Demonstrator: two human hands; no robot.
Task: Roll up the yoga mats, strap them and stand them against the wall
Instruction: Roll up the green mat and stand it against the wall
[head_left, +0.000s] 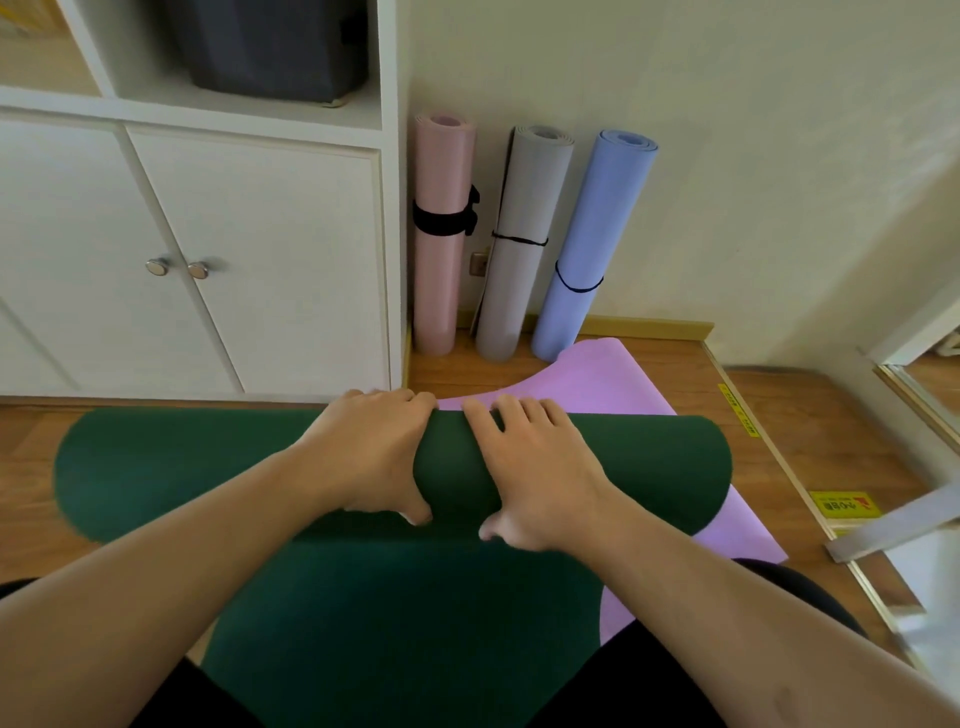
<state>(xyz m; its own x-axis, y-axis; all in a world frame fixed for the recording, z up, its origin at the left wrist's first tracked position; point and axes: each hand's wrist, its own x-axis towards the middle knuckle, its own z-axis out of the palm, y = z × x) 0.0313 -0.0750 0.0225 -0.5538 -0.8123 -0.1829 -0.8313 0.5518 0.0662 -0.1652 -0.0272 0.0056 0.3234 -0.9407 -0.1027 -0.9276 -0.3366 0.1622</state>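
Observation:
A dark green yoga mat (171, 467) lies across the wooden floor, partly rolled into a thick roll, with its flat part running toward me. My left hand (369, 452) wraps over the middle of the roll, fingers over the far side and thumb on the near side. My right hand (530, 467) grips the roll beside it in the same way. A lilac mat (602, 379) lies flat under the green one. Three rolled mats stand against the wall, each strapped in black: pink (441, 244), grey (519, 244) and blue (592, 249).
A white cabinet (249, 249) with two round knobs stands at the left, a dark bag (270, 47) on its open shelf. A metal floor rail (779, 467) with yellow stickers runs along the right. My dark-clothed knees frame the mat.

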